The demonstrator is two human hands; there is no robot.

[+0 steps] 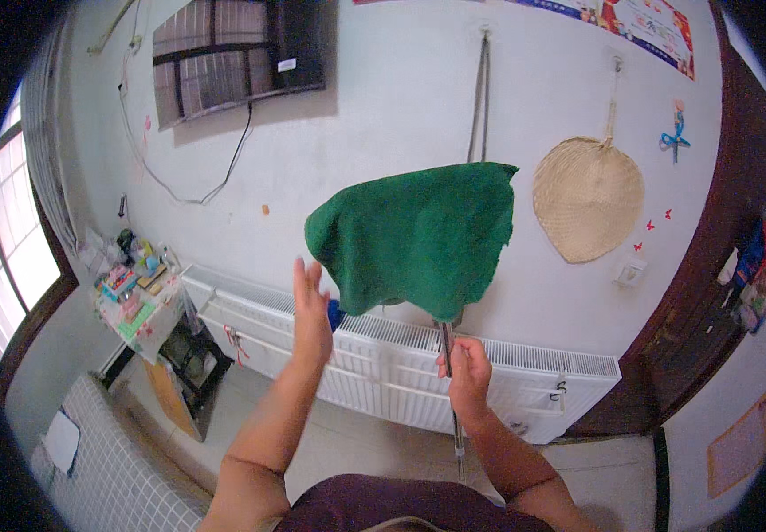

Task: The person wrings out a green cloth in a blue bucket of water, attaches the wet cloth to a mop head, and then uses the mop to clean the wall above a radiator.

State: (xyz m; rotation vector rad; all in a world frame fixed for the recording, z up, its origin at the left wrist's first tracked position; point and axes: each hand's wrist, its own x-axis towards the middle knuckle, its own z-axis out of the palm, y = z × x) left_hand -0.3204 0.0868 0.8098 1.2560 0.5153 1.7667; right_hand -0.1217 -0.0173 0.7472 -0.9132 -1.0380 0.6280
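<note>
A green cloth [416, 239] is draped over the upper end of a metal pole [458, 425], hiding whatever lies under it. My right hand [470, 372] is closed around the pole just below the cloth's lower edge. To the left of the cloth, my left hand [313, 312] is raised with its fingers extended, holding nothing; its fingertips are close to the cloth's left edge. A small blue thing [335, 315] shows beside my left hand, below the cloth, too little of it visible to name.
A white radiator [383, 372] runs along the wall ahead. A woven hand fan [588, 199] and a looped cord [479, 100] hang on the wall, with a flat television [236, 60] at upper left. A cluttered small table [173, 319] and a checked-cover bed or sofa [110, 459] stand left.
</note>
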